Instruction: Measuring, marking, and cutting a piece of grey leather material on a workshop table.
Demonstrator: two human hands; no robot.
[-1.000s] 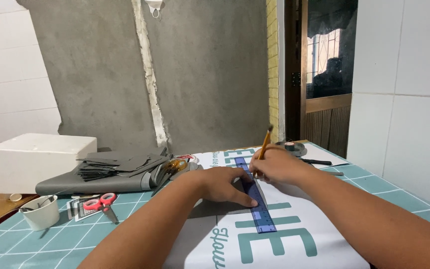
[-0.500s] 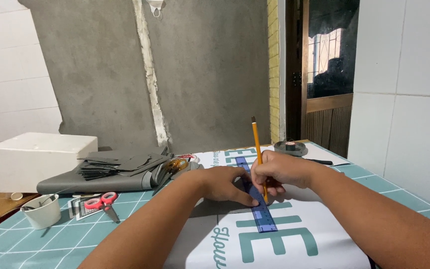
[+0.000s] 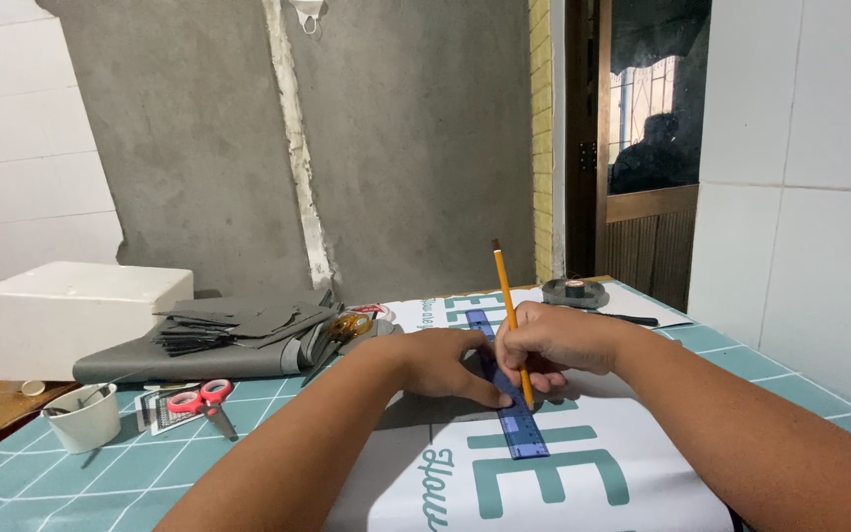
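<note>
the left hand (image 3: 445, 363) presses flat, fingers spread, on the blue ruler (image 3: 506, 394) lying on the white sheet (image 3: 583, 473), and the right hand (image 3: 556, 340), fingers closed around the yellow pencil (image 3: 511, 315), should keep the tip tight against the ruler edge.

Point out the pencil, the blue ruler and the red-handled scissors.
pencil (image 3: 508, 300), head view, on the yellow shaft above the right hand.
blue ruler (image 3: 524, 433), head view, on its near end.
red-handled scissors (image 3: 199, 398), head view, on the red handles.
</note>
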